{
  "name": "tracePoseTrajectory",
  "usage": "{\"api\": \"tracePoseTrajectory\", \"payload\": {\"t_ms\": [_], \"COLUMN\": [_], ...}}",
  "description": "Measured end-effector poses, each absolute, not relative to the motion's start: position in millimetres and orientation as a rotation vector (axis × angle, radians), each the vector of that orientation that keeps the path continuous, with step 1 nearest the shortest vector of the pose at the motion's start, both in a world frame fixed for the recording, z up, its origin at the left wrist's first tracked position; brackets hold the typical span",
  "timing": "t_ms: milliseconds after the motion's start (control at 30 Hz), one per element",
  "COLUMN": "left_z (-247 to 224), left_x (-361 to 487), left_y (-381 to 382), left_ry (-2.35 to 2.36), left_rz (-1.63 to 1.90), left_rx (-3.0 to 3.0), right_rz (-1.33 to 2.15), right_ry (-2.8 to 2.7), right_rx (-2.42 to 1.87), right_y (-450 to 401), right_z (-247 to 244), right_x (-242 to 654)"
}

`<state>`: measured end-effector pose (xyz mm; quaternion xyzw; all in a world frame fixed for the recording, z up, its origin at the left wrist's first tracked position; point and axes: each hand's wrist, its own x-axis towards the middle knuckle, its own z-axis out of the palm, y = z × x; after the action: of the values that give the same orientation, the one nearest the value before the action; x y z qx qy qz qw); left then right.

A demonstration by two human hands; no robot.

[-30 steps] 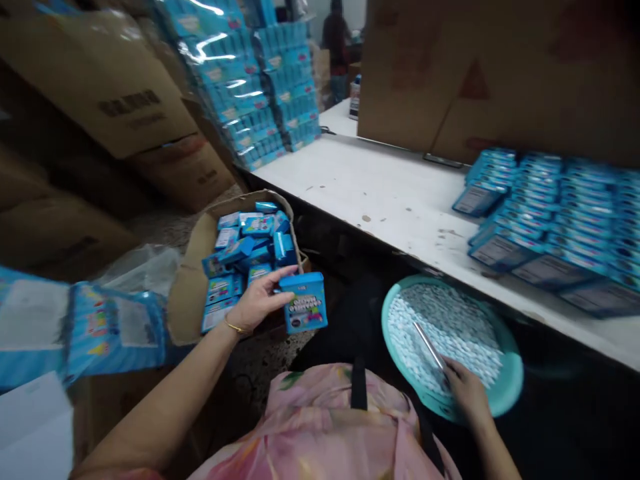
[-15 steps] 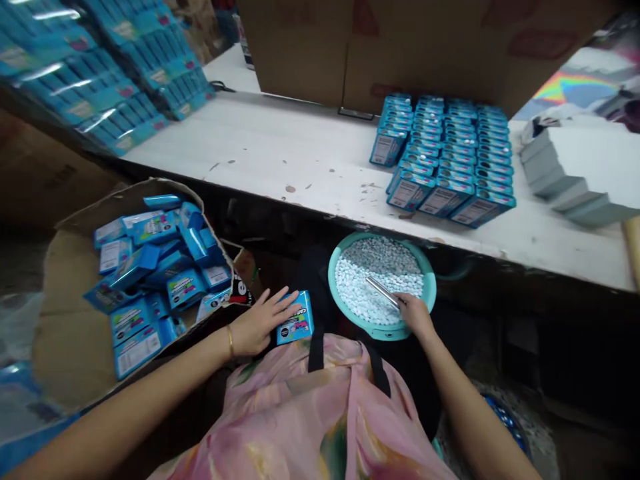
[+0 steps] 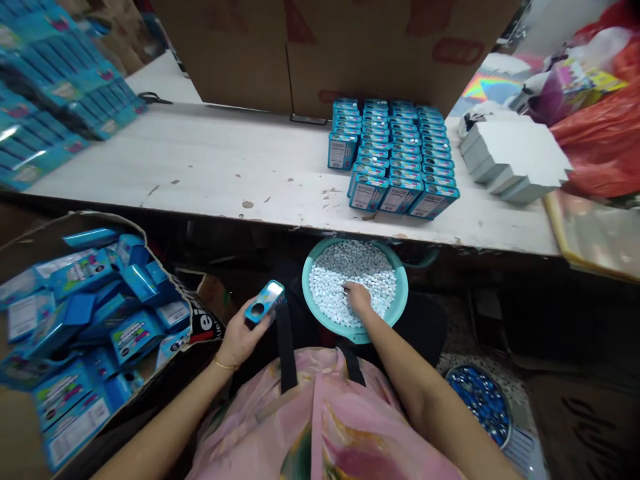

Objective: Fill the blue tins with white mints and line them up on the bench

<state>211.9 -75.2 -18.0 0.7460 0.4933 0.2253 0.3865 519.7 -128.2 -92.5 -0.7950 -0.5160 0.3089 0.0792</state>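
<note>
While your left hand [image 3: 240,337] clamps a small blue tin [image 3: 264,302] tilted across its fingers, a dark round opening showing at the tin's end, your right hand [image 3: 357,297], apart from it, sits fingers-down among white pellets [image 3: 335,293] in a teal round basin [image 3: 355,335] at your lap; whether it grips any, you cannot tell. Note stacked rows of blue tins [image 3: 395,160] on the white table [image 3: 200,167], and more tins lying loose in an open cardboard box [image 3: 15,427] at your left.

A scuffed white table [image 3: 200,160] carries stacked blue boxes [image 3: 395,160] and white cartons [image 3: 515,157].
</note>
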Motion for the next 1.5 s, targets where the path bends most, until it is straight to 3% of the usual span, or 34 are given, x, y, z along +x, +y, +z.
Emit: {"api": "tracePoseTrajectory", "payload": {"t_ms": [233,400,600,933,1133,1300,1500], "left_z": [-18,-6,-23,-39,-45,-42,-33], "left_x": [244,289,350,381,377,369,352], "left_y": [-32,-30,-45,-63,-62,-57,-45], "left_ry": [1.338,1.116,0.992,0.835,0.882,0.892,1.019], "left_rz": [0.953,0.774,0.617,0.52,0.537,0.598,0.689], "left_rx": [1.404,1.65,1.87,2.039,2.024,1.949,1.881], "right_rz": [0.939,0.962,0.909,0.52,0.4,0.431,0.725], "right_ry": [-1.339,-1.262,-1.409,-2.052,-2.259,-2.101,-1.686], "right_rx": [-2.199,-2.027,-1.91,-2.358,-2.418,-2.465,-2.55], "right_y": [-129,-148,-168,-148,-141,-159,-164], "right_z": [-100,-61,12,81,105,85,-18], "right_x": [526,561,594,566,540,575,572]}}
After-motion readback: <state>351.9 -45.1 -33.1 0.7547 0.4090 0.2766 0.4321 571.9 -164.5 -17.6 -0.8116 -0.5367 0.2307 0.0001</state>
